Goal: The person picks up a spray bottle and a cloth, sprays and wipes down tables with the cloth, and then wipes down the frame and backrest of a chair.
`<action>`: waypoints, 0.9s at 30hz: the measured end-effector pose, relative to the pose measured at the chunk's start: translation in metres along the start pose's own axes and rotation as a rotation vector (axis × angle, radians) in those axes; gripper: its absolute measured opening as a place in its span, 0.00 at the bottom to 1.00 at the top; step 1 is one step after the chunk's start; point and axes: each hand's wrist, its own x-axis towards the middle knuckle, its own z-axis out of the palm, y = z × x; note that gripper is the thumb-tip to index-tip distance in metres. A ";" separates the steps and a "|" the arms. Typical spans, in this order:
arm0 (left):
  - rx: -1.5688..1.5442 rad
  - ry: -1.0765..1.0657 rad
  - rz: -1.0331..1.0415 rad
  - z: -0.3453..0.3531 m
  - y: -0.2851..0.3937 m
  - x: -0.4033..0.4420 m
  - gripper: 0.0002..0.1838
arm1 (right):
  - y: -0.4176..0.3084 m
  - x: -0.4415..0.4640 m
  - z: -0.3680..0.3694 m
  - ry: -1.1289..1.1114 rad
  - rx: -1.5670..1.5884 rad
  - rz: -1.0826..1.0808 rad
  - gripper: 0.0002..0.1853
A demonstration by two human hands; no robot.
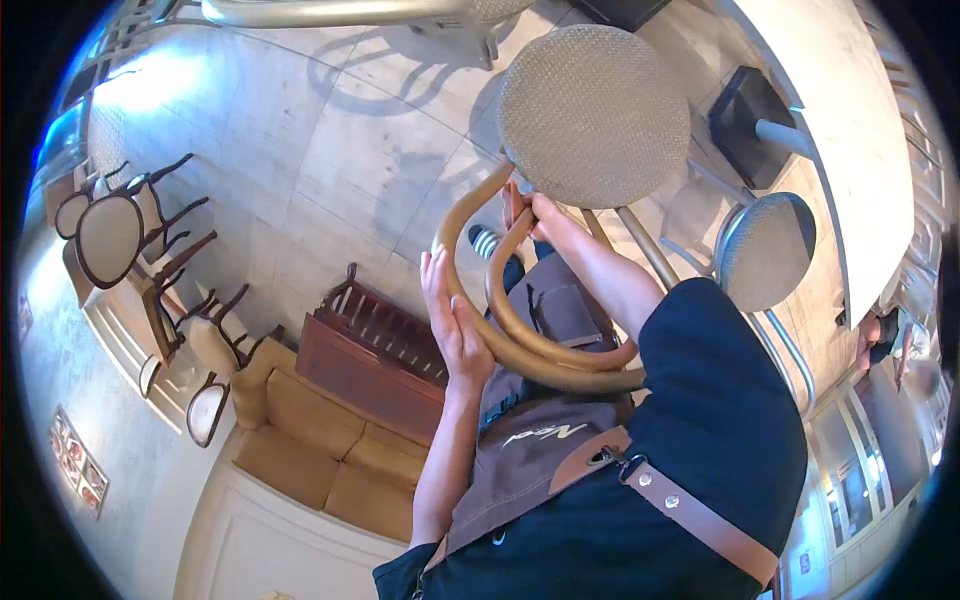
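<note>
A chair with a round woven seat (595,115) and a bentwood back of two curved hoops (455,235) is right in front of me, its back toward my apron. My left hand (455,325) lies along the outer hoop, fingers stretched out and palm side against the wood. Close to the seat, my right hand (530,208) is closed round the end of the inner hoop; its fingertips are partly hidden. Below the hoops are my brown apron (530,430) and one striped shoe (485,241).
Another round-seated chair (768,250) stands at the right beside a white tabletop (850,130) with a black base (750,125). At the left are a tan sofa (320,430), a dark red slatted piece (370,370) and several oval-backed chairs (110,240). A person is partly visible at the far right.
</note>
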 end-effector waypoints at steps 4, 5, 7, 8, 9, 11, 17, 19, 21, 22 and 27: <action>-0.037 -0.009 -0.043 -0.002 -0.001 0.003 0.26 | -0.019 -0.001 0.025 0.235 0.207 -0.096 0.17; -0.064 -0.011 -0.035 -0.002 -0.002 0.006 0.27 | -0.015 0.001 0.020 0.267 0.111 -0.105 0.15; -0.021 -0.028 -0.002 -0.006 -0.001 0.008 0.27 | -0.008 -0.031 0.024 0.346 -0.207 -0.128 0.15; 0.000 -0.036 0.021 -0.006 -0.002 0.010 0.27 | -0.014 -0.046 0.031 0.411 -0.529 -0.168 0.16; 0.021 -0.042 0.045 -0.006 -0.002 0.012 0.27 | -0.013 -0.047 0.007 0.379 -0.679 -0.177 0.20; -0.020 -0.032 -0.025 -0.003 -0.001 0.007 0.28 | -0.012 -0.080 0.015 0.512 -1.038 -0.427 0.19; -0.033 -0.001 -0.050 -0.002 -0.002 0.007 0.28 | 0.031 -0.148 0.165 -0.212 -1.500 -1.126 0.25; -0.050 -0.005 -0.056 -0.002 -0.002 0.008 0.29 | 0.041 -0.127 0.181 -0.045 -1.461 -1.234 0.26; -0.034 -0.033 -0.061 -0.004 0.000 0.007 0.30 | 0.019 -0.057 0.138 -0.024 -1.054 -0.887 0.23; -0.030 -0.026 -0.068 -0.004 -0.001 0.007 0.30 | -0.002 -0.023 0.117 -0.083 -0.724 -0.519 0.21; -0.088 -0.010 -0.107 -0.003 -0.002 0.005 0.31 | -0.004 -0.011 0.152 0.452 -0.312 -0.541 0.12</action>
